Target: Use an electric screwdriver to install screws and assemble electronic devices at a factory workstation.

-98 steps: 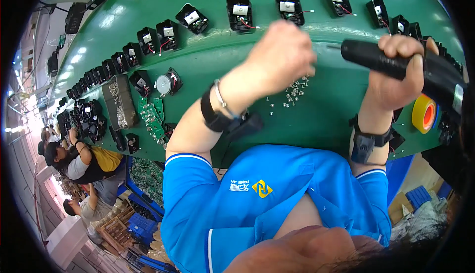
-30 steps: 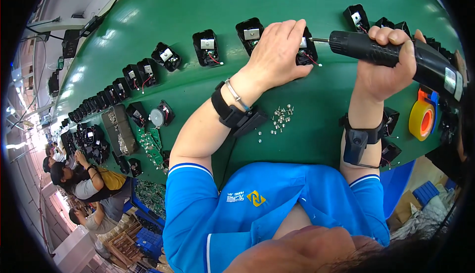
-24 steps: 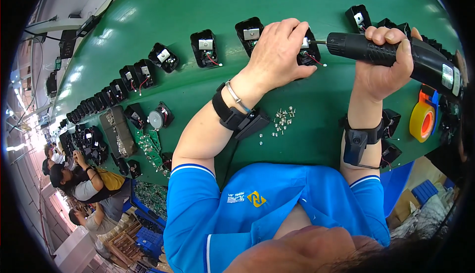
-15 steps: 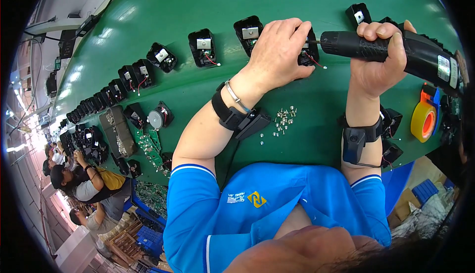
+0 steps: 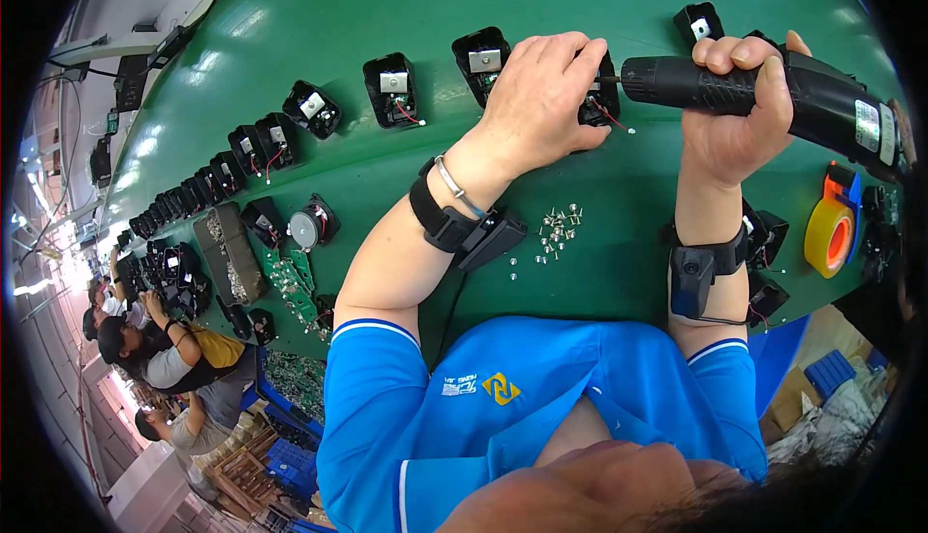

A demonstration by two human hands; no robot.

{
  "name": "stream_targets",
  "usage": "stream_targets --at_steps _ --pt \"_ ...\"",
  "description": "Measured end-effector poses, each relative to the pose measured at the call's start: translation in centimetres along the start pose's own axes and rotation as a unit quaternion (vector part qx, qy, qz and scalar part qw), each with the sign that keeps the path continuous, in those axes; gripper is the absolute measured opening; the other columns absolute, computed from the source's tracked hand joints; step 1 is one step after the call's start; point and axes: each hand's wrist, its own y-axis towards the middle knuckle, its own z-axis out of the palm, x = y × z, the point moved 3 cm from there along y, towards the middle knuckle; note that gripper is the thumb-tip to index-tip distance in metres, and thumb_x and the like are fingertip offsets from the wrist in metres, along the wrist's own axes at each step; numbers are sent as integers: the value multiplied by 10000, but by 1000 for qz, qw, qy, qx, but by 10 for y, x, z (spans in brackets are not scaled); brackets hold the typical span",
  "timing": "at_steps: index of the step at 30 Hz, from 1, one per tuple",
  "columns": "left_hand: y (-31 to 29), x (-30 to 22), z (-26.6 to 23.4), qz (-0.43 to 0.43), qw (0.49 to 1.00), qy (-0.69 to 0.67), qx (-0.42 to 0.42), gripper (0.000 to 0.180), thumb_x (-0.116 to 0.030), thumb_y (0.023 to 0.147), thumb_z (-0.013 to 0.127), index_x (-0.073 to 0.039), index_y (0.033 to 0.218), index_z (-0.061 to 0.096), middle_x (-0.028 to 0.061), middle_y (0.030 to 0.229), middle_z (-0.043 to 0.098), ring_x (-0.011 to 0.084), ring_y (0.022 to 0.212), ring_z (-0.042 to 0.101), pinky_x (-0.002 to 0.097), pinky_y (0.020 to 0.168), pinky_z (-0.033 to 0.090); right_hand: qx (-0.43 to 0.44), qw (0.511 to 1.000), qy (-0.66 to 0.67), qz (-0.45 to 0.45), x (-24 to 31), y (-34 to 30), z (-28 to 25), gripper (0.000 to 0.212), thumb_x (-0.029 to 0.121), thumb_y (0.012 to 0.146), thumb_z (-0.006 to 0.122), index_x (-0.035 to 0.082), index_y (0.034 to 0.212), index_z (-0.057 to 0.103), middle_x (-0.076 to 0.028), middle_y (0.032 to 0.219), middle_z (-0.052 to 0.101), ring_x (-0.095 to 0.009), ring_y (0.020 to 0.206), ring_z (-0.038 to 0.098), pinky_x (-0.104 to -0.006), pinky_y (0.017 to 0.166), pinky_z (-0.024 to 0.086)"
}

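My right hand (image 5: 739, 98) is wrapped round a black electric screwdriver (image 5: 691, 85), its bit pointing left. The bit reaches into a black plastic housing (image 5: 603, 98) with a red-and-white wire coming out of it. My left hand (image 5: 546, 93) closes over that housing from the left, thumb at its near side, and hides most of it. Close to the left hand is another black housing (image 5: 481, 55) with a metal plate inside. Loose screws (image 5: 559, 229) lie in a small pile on the green table, nearer to me.
A row of similar black housings (image 5: 390, 88) curves off to the left. Also at left are a round speaker (image 5: 307, 229), green circuit boards (image 5: 293, 287) and a long tray of screws (image 5: 224, 253). A yellow tape roll (image 5: 829, 235) stands at right. Other people (image 5: 169, 349) work at far left.
Both hands, the housing and the screwdriver hold nearly the same place. The view has shifted very slightly.
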Motion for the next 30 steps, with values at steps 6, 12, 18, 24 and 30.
stream_targets --at_steps 6,12,18,24,30 --pt "0 1 -1 3 1000 -14 0 683 -135 433 718 -36 1040 420 106 947 457 269 857 452 346 738 375 24 999 -21 -9 -2 -5 6 305 91 748 380 42 1043 325 -75 677 492 -180 587 447 -348 586 369" --pt "-4 4 -6 -7 1000 -25 5 648 -150 430 711 -26 1001 432 121 926 456 281 862 461 355 759 374 30 999 23 -2 3 -5 4 304 136 753 392 82 1051 362 -57 688 500 -167 605 436 -339 597 359" --pt "-10 4 -11 -4 1000 -17 17 650 -222 445 725 -72 1013 446 120 985 439 289 909 436 382 788 350 -30 996 75 27 24 -4 -5 250 187 733 444 91 963 466 -34 670 470 -148 606 404 -304 612 330" --pt "-11 -14 -29 34 992 -104 -58 403 -157 542 688 -86 914 553 68 928 490 245 863 447 333 742 368 -49 992 110 27 48 -6 -9 267 210 711 468 82 945 449 -33 663 447 -135 589 398 -285 579 330" --pt "-15 -30 -30 33 985 -144 -84 232 -104 573 656 -77 791 582 40 799 513 225 808 461 317 695 379 -19 990 136 31 61 -11 -1 299 225 728 449 91 995 435 -40 680 468 -137 585 413 -284 560 327"
